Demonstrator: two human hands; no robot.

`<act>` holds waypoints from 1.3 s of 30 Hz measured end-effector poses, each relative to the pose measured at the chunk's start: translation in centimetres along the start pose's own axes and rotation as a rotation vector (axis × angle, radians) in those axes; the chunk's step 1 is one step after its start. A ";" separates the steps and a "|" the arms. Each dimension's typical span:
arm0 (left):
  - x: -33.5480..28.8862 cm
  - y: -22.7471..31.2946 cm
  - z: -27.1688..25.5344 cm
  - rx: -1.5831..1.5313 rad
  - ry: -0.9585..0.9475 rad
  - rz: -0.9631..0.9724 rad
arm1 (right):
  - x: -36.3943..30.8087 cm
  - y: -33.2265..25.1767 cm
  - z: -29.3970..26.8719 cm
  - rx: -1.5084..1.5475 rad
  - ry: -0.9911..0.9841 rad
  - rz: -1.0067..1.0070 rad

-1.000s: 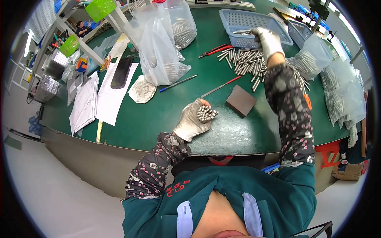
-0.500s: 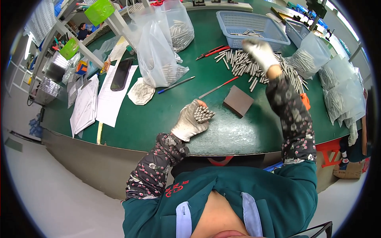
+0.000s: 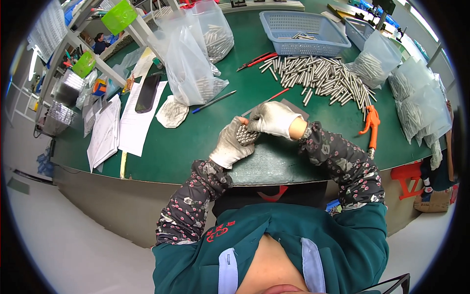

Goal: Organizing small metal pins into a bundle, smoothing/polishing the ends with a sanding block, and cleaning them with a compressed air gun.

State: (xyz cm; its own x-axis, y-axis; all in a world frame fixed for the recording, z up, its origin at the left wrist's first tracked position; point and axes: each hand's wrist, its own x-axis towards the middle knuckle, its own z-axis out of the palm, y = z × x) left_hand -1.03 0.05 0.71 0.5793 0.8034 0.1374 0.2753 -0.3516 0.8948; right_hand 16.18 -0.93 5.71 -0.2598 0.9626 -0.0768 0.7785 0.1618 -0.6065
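Observation:
My left hand, in a white work glove, is wrapped round a bundle of short metal pins with their round ends showing. The gloved right hand meets the bundle from the right, its fingers bent and pressed at the pins' edge. Whatever lies between those right fingertips is hidden. A brown block is mostly covered by that hand, and a thin file with a red handle lies just beyond it. Farther off spreads a loose heap of the same kind of pins.
Behind the heap stands a blue plastic basket with some pins inside. Bags of pins stand at left and right. An orange air gun lies right. A pen, folded cloth, phone and papers lie left.
My right hand has come back from above the pin heap, near the basket, to the bundle in my left hand. The left hand keeps its hold; the view has shifted slightly.

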 end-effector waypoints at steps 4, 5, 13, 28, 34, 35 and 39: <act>0.0 -0.7 -0.1 -0.074 -0.016 -0.013 | -0.1 -0.5 0.0 -0.029 0.083 -0.011; 0.0 -0.8 -0.1 -0.064 -0.020 -0.021 | -0.1 -0.3 -0.6 -0.029 0.077 -0.011; -0.1 -0.2 -0.2 -0.109 -0.050 -0.061 | 0.8 0.2 -3.6 -0.013 0.032 -0.014; -0.1 -0.1 0.1 -0.099 -0.038 -0.054 | 1.1 1.3 -6.5 0.145 0.167 -0.122; 0.0 -1.1 0.3 -0.139 -0.001 -0.033 | 6.2 10.1 -14.8 0.602 0.727 0.292; -0.1 -1.1 0.2 -0.129 0.013 -0.006 | 7.3 11.6 -14.7 0.670 0.841 0.327; 0.2 -0.4 0.1 -0.125 -0.018 0.006 | 8.4 16.9 -15.4 0.536 0.870 0.522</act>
State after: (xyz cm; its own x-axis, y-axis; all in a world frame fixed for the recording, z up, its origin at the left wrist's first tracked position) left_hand -0.94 0.33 0.40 0.5950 0.7921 0.1363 0.1747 -0.2930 0.9400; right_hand 35.96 13.27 7.04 0.6684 0.7432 0.0289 0.2780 -0.2136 -0.9365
